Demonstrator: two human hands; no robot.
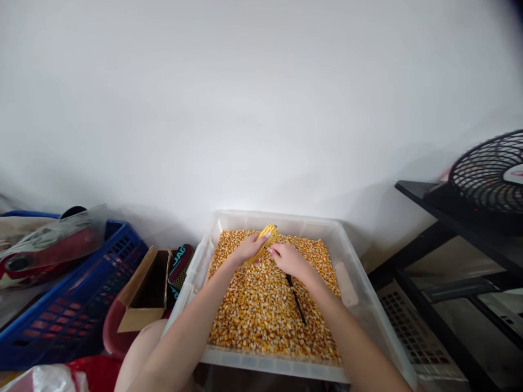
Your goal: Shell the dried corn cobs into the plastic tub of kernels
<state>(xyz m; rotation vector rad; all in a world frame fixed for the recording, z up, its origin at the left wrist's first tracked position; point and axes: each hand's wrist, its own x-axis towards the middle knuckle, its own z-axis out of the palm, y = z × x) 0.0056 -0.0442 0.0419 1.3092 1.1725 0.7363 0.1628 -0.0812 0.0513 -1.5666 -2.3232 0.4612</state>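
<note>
Your left hand (245, 251) grips a bumpy yellow corn cob (261, 243), your right hand (289, 258) curls narrow against it, over loose glossy kernels (261, 310) filling the translucent plastic tub (363, 283), far middle.

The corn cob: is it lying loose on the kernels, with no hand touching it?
No. The left hand grips the corn cob above the kernel-filled tub, and the right hand touches its lower end.
</note>
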